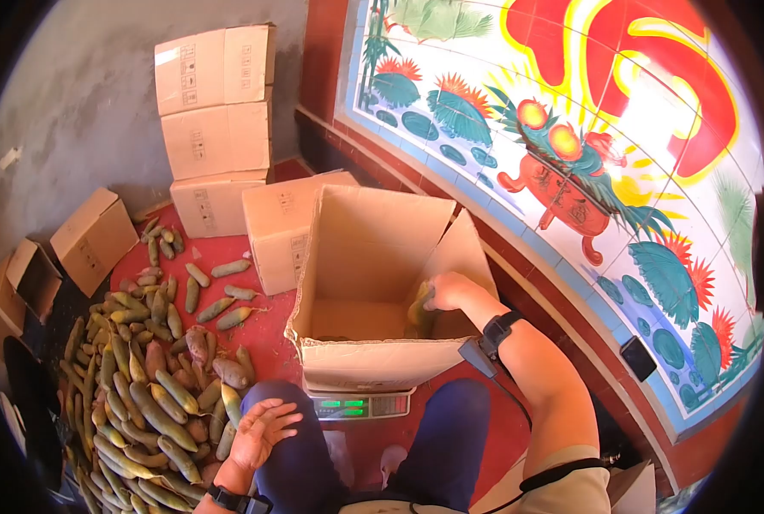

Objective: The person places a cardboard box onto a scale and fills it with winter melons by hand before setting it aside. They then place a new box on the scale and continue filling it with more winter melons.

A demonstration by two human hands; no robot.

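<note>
My right hand (452, 292) reaches into a large open cardboard box (390, 367), with its fingers closed round a long green radish (419, 310) near the box's right inner wall. The lower end of that radish is partly hidden by the box's front edge. Under the box sits a scale (360, 406) with lit green digits. Over my left knee, my left hand (262, 428) is raised with its fingers apart, holding nothing. Beside it lies a big heap of similar green radishes (159, 407), with a few pinkish ones among them.
Behind the open box stand another carton (275, 227) and a tall stack of closed cartons (215, 128). More cartons (95, 240) line the left wall. Loose radishes (232, 267) are scattered on the red floor (219, 244). A painted tile wall (519, 154) rises at the right.
</note>
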